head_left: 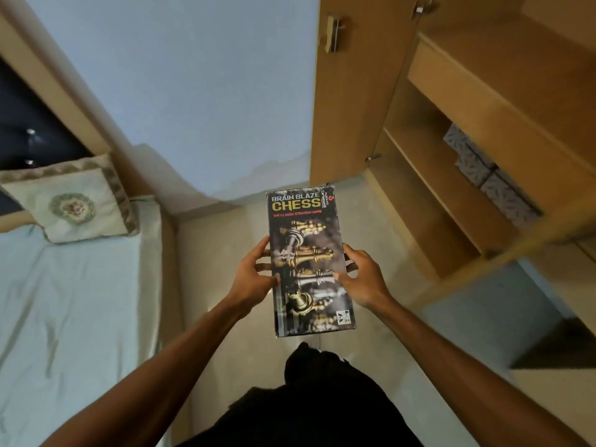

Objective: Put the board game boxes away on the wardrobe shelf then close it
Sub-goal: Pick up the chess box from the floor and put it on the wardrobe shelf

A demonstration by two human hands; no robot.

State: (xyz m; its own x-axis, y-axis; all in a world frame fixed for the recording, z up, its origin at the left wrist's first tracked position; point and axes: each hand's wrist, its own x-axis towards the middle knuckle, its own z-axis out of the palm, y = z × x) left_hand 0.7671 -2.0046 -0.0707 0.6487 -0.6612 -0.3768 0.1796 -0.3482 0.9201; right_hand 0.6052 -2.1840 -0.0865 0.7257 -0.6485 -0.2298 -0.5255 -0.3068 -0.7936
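Head view, looking down at both hands. Long, flat, dark cardboard chess box [311, 262], printed "BRAIN BLAZE CHESS" in white and yellow over gold and silver chess pieces, is held face up in mid-air above the pale floor [232, 317], its title end pointing away from the person. Left hand [253, 275] clasps the box's left long edge, thumb lying on the printed face and fingers curled beneath. Right hand [362, 275] clasps the opposite long edge in the same way, thumb on top, fingers wrapped under; both hands are closed on the box at about its middle. Bare forearms reach in from the lower corners, with dark clothing [309, 408] visible below the box.

To the right stands a light-brown wooden wardrobe [429, 201], its door [348, 91] swung wide open and carrying a metal bar handle [334, 33]. Several shelves [448, 185] show inside; the box is well apart from them, out in front of the wardrobe and not yet on any shelf. Grey patterned storage boxes [483, 169] sit on one shelf toward the back.

To the left lies a bed covered in a pale green sheet [64, 301], with a cream embroidered cushion [71, 201] bearing a round floral motif at its head. A pale blue wall [193, 91] fills the background between bed and wardrobe.
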